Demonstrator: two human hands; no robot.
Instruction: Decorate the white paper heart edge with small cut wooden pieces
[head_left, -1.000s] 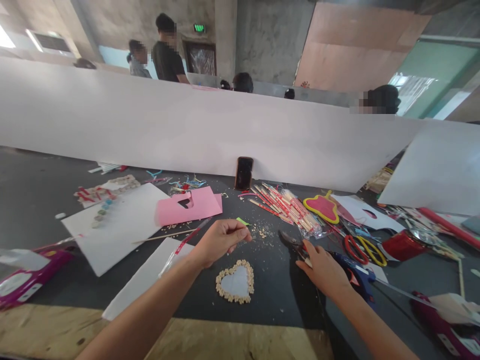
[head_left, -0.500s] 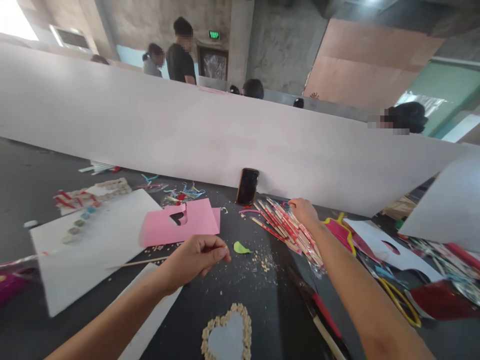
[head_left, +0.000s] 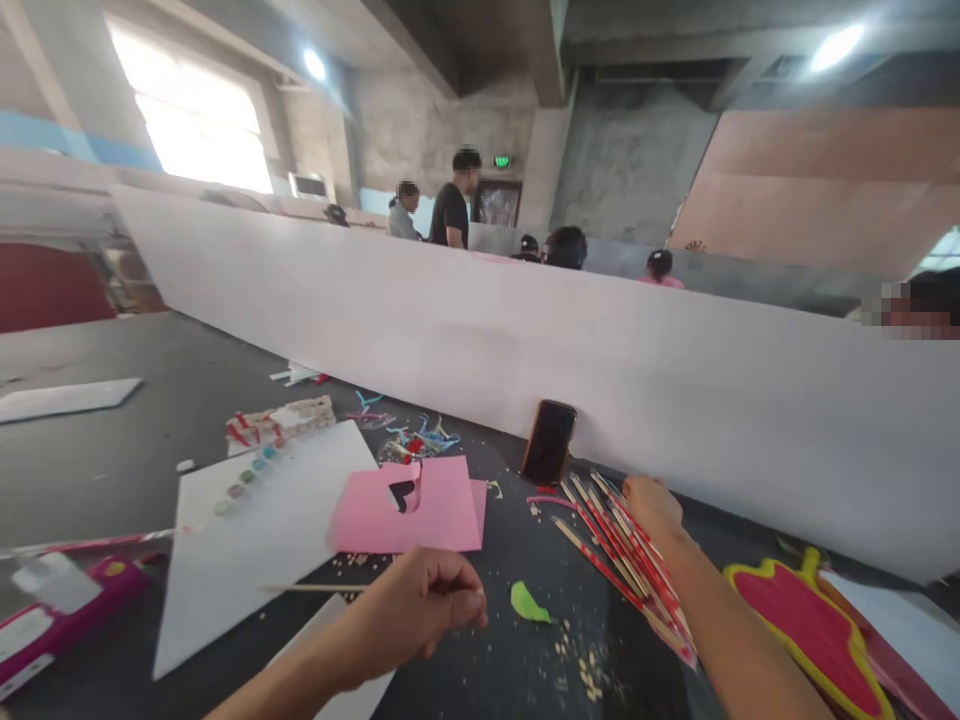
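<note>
My left hand hovers over the table beside the pink folded card, thumb and fingers pinched together; whatever lies between them is too small to name. Just right of it is a light-green leaf-shaped piece. At the far end of a bundle of wooden sticks in red-printed wrapping, my right hand has its fingers curled in. Its fingertips are partly hidden, so I cannot make out what they grip. A thin wooden stick lies behind my left wrist, across the white sheet.
A phone leans against the long white partition. Small beige bits are scattered in front. Left are paint pots and a purple tool; right is a red-and-yellow shape. Several people are beyond the partition.
The view has tipped up and swung left, so the beaded heart has left the frame. My left hand stays pinched near the green piece, and my right hand remains at the stick bundle.
</note>
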